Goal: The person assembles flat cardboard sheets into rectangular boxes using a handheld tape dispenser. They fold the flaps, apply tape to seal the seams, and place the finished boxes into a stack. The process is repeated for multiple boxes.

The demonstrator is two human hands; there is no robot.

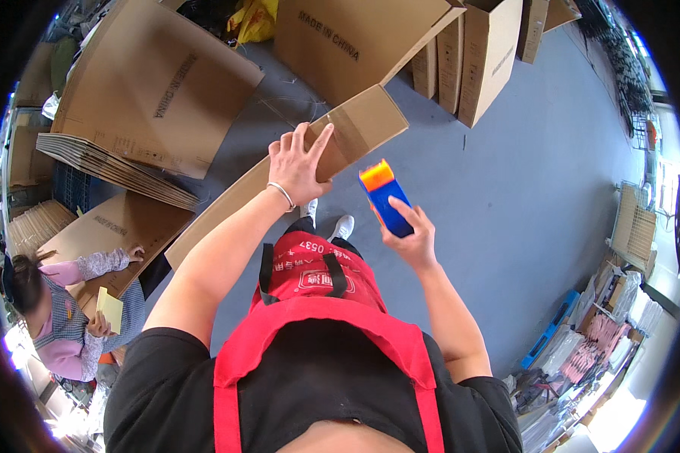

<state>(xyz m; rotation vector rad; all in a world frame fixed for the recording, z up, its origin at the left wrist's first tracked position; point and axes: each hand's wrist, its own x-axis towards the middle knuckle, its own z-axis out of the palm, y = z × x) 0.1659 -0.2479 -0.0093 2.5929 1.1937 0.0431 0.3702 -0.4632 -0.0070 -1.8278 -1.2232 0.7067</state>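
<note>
My left hand (pixel 298 166) lies with its fingers spread on the narrow top side of a long, slim cardboard carton (pixel 238 195). A strip of brown tape (pixel 347 134) crosses the carton's far end, just beyond my fingertips. The carton slants from lower left to upper right in front of me. To the right of it, clear of the cardboard, my right hand (pixel 414 235) grips a blue tape dispenser (pixel 391 202) with an orange head, which points up and away from me. Part of the dispenser is hidden by my fingers.
A large carton (pixel 355 41) stands behind the slim one, with several slim cartons (pixel 487 64) upright at its right. Stacked flat cardboard (pixel 151 90) fills the left. A co-worker (pixel 72 309) at lower left holds a yellowish piece (pixel 109 309). Wrapped goods (pixel 589 340) line the right.
</note>
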